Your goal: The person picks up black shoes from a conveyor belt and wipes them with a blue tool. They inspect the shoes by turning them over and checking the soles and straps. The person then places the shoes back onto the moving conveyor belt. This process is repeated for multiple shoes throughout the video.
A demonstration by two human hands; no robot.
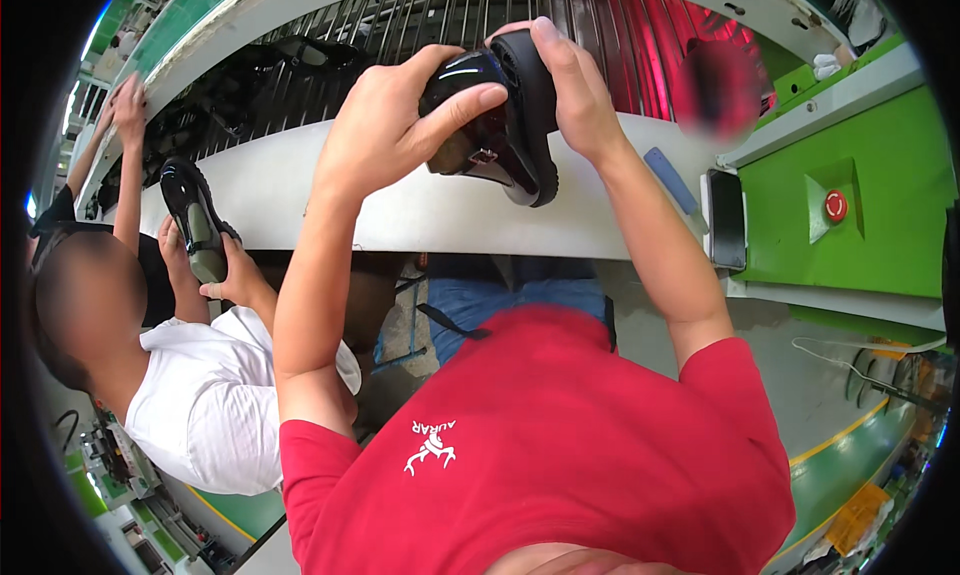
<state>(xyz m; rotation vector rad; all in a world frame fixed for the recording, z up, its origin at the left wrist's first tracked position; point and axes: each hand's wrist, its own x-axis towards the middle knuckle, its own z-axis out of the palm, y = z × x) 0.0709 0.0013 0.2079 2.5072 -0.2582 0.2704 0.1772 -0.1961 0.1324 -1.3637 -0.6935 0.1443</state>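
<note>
I see glossy black shoe (490, 125) held up over white ledge (420, 210) | left hand (385, 125) clasps its upper, thumb across top | right hand (565, 80) fingers clamp thick sole | co-worker's hand (228, 280) holds another black shoe (195, 220)

Bright, even light fills the scene, sharpest around the glossy black shoe (495, 115), which carries white glare streaks along its toe and upper. Behind the shoe, a red glow tints the metal rack (640, 35). Below it, the gap under the white conveyor rail (420, 210) lies in soft shadow. Straight edges bow strongly (a fisheye effect), and a black vignette rings the frame, where detail smears. Two patches are deliberately blurred.
</note>
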